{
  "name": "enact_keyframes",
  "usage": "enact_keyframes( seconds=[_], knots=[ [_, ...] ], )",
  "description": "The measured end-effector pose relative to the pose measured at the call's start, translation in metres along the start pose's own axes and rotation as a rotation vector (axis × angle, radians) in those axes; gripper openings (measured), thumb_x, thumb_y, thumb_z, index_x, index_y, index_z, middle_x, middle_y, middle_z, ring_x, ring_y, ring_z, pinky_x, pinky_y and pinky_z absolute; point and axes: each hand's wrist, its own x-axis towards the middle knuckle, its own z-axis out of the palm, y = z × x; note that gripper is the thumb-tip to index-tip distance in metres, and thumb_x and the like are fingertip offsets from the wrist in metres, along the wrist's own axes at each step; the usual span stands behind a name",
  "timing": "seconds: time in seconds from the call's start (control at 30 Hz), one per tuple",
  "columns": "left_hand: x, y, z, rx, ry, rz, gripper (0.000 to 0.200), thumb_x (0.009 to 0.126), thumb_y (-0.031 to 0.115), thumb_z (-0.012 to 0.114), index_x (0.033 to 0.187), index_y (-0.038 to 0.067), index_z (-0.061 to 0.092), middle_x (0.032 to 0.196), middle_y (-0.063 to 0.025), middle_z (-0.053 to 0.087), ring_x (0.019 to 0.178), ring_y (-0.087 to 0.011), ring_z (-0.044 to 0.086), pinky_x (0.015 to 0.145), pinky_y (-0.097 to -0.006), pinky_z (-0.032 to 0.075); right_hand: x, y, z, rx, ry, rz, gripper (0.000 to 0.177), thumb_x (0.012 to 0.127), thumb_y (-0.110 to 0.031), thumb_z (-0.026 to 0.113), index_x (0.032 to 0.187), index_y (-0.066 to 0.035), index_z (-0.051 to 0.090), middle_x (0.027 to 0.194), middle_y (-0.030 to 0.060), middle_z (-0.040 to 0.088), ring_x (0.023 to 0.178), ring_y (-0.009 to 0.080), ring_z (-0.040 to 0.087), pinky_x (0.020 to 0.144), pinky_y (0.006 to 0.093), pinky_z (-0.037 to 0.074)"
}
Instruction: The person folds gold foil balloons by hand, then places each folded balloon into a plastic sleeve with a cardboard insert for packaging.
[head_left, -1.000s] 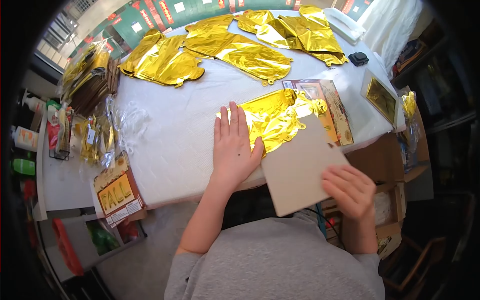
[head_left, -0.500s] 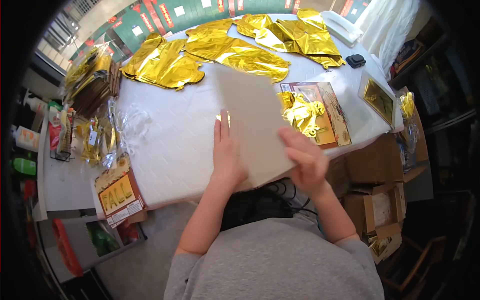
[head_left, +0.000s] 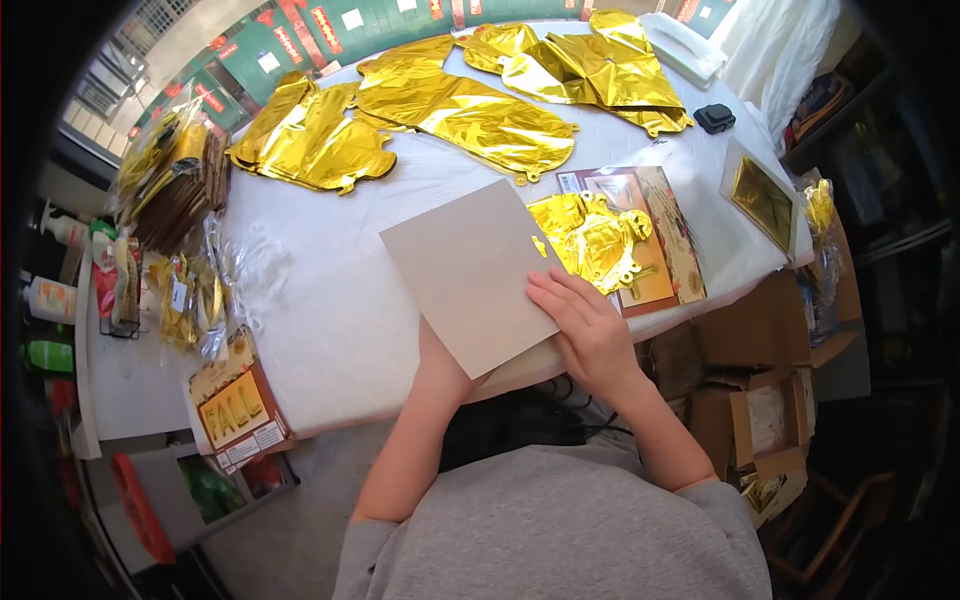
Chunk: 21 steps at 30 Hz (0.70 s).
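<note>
A plain grey card (head_left: 470, 275) is tilted above the near edge of the table, with a small hang slot through which gold shows. My left hand (head_left: 445, 368) is beneath its lower left side, its fingers hidden by the card. On the lower right edge, my right hand (head_left: 592, 335) grips the card, fingers together on top. Crumpled gold foil balloons (head_left: 590, 240) lie just beyond the right hand. They rest on a printed card (head_left: 680, 240) with an orange panel.
Large flat gold foil balloons (head_left: 480, 110) spread along the far side. At left stand a bundle of bagged cards (head_left: 175, 185), white strings (head_left: 260, 275) and a FALL card (head_left: 238, 405). A black object (head_left: 714, 118) sits at right; cardboard boxes (head_left: 765, 420) are below the table.
The card has turned and lowered, its blur gone. My left hand has slid from its left side to underneath, and my right hand has moved down slightly along its edge.
</note>
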Motion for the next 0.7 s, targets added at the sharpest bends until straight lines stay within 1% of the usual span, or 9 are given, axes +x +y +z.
enact_keyframes(
  seconds=[0.1,0.2,0.27,0.4,0.47,0.53,0.6,0.63,0.7],
  knots=[
    [-0.001,0.003,-0.007,-0.064,-0.006,-0.098,0.040,0.097,0.025,0.067,0.135,0.012,0.066,0.135,-0.0098,0.067,0.124,-0.0300,0.063,0.102,-0.0418,0.050,-0.001,-0.002,0.000,0.041,0.017,0.045,0.056,0.081,0.006,0.059,0.136,-0.003,0.063,0.140,0.0140,0.065,0.132,0.0375,0.058,0.111,0.0461,0.047],
    [-0.002,-0.007,-0.006,-0.121,0.042,-0.093,0.047,0.100,0.026,0.061,0.143,0.008,0.058,0.147,-0.0145,0.057,0.137,-0.0309,0.052,0.111,-0.0391,0.043,0.000,-0.002,0.000,0.059,0.040,0.068,0.056,0.081,0.007,0.058,0.136,-0.002,0.063,0.140,0.0150,0.065,0.132,0.0391,0.058,0.111,0.0467,0.047],
    [0.004,-0.004,-0.013,-0.863,0.216,-0.297,0.059,0.100,0.016,0.055,0.155,0.002,0.042,0.159,-0.0168,0.044,0.149,-0.0304,0.039,0.119,-0.0399,0.037,0.000,-0.001,0.001,0.067,0.050,0.078,0.055,0.081,0.007,0.058,0.136,-0.002,0.063,0.140,0.0154,0.064,0.131,0.0396,0.058,0.111,0.0469,0.047],
    [0.013,0.010,-0.031,-1.229,0.480,-0.182,0.058,0.102,0.008,0.042,0.159,-0.003,0.032,0.160,-0.0162,0.042,0.147,-0.0279,0.043,0.120,-0.0381,0.037,-0.001,0.000,0.002,0.036,0.036,0.061,0.053,0.082,0.003,0.060,0.134,-0.002,0.063,0.141,0.0151,0.064,0.130,0.0395,0.057,0.110,0.0468,0.048],
    [0.013,0.012,-0.036,-1.311,0.639,-0.137,0.072,0.094,0.005,0.043,0.162,-0.005,0.022,0.172,-0.0160,0.023,0.159,-0.0319,0.020,0.127,-0.0428,0.023,-0.002,-0.001,0.002,0.027,0.028,0.062,0.052,0.082,0.002,0.062,0.134,-0.002,0.064,0.141,0.0147,0.063,0.130,0.0391,0.057,0.109,0.0465,0.048],
    [0.013,0.018,-0.045,-1.277,0.507,-0.145,0.064,0.102,0.011,0.046,0.163,0.002,0.029,0.171,-0.0137,0.026,0.157,-0.0344,0.028,0.127,-0.0498,0.024,-0.001,-0.002,0.002,0.008,0.020,0.063,0.052,0.081,-0.003,0.065,0.133,-0.002,0.065,0.142,0.0142,0.063,0.131,0.0384,0.057,0.109,0.0461,0.048],
    [0.011,0.018,-0.057,0.356,0.080,0.008,0.068,0.100,0.027,0.061,0.161,0.007,0.038,0.173,-0.0158,0.021,0.160,-0.0407,0.015,0.127,-0.0590,0.011,-0.003,0.000,0.003,-0.011,0.010,0.057,0.053,0.080,-0.008,0.068,0.132,-0.001,0.065,0.142,0.0146,0.062,0.131,0.0380,0.056,0.110,0.0470,0.048],
    [0.013,0.024,-0.057,0.328,0.071,0.061,0.065,0.099,0.038,0.065,0.157,0.014,0.048,0.172,-0.0162,0.025,0.159,-0.0429,0.015,0.125,-0.0651,0.006,-0.003,0.000,0.003,-0.033,-0.002,0.049,0.054,0.079,-0.012,0.072,0.131,-0.001,0.065,0.143,0.0149,0.061,0.132,0.0375,0.055,0.110,0.0478,0.047],
    [0.024,0.029,-0.056,0.245,-0.022,0.106,0.061,0.099,0.034,0.065,0.156,0.016,0.050,0.171,-0.0136,0.028,0.159,-0.0416,0.018,0.125,-0.0637,0.008,-0.002,-0.001,-0.001,-0.010,-0.006,0.055,0.055,0.078,-0.014,0.071,0.131,0.000,0.065,0.142,0.0156,0.061,0.132,0.0378,0.055,0.110,0.0482,0.047]
  ],
)
